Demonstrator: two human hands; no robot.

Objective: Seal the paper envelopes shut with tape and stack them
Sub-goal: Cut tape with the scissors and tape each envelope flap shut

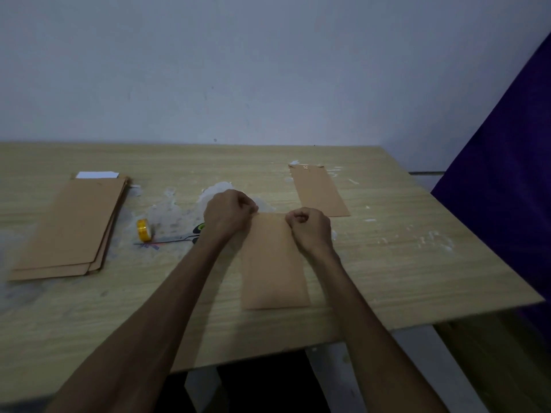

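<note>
Nearest me, the brown envelope [274,263] lay flat on the wooden table [387,263]. My left hand [228,211] and right hand [310,229] sat at its far edge, fingers curled tight and pinching the corners. Left of them lay scissors [196,229] and the tape roll [143,230]. Farther out, an envelope stack [71,228] lay left, one sealed envelope [319,190] right.

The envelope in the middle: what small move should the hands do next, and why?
Probably press the folded top flat, then reach for the tape. Both hands, left hand and right hand, pinch the top edge of the envelope, and no tape shows on it yet.
</note>
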